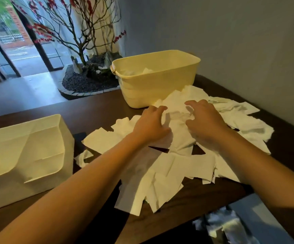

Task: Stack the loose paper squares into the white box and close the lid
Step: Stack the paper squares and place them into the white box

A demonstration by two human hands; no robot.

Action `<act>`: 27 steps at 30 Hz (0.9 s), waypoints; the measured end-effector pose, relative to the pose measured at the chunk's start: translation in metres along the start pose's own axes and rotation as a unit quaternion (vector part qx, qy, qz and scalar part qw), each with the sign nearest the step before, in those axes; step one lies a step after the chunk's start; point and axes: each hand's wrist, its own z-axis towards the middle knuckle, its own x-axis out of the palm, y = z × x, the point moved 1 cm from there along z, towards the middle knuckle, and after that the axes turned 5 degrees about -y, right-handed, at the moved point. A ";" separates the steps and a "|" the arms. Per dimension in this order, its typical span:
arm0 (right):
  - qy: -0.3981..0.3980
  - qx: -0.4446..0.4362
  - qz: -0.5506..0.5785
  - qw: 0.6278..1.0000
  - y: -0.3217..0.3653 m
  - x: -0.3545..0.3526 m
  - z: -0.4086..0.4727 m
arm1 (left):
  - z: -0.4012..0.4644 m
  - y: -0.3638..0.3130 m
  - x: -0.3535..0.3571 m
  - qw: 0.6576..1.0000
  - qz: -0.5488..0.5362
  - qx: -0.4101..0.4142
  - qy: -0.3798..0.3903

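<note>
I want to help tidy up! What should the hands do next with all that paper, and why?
Probably draw the left hand and right hand together to gather a bunch: both rest on the scattered paper squares, and the white box waits at the left.

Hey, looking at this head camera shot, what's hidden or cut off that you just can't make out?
- White box: left end cut off by the frame edge; no lid identifiable.
- Yellow tub: near wall hides most of its contents; only a bit of white shows.
- Paper squares: both forearms cover part of the pile.
- Left hand and right hand: palms face down, underside contact hidden.
</note>
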 end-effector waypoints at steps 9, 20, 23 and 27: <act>0.037 0.010 -0.029 0.999 -0.018 0.031 0.041 | 0.061 -0.003 0.031 0.996 -0.006 -0.012 0.086; 0.044 -0.021 -0.045 0.998 -0.034 0.040 0.071 | 0.063 0.000 0.047 0.994 0.090 0.045 -0.042; 0.047 -0.029 -0.047 0.997 -0.029 0.035 0.067 | 0.060 0.000 0.045 0.993 0.089 0.059 -0.048; 0.110 -0.037 0.082 0.990 -0.018 0.011 0.049 | 0.055 0.005 0.029 0.996 0.061 0.054 -0.029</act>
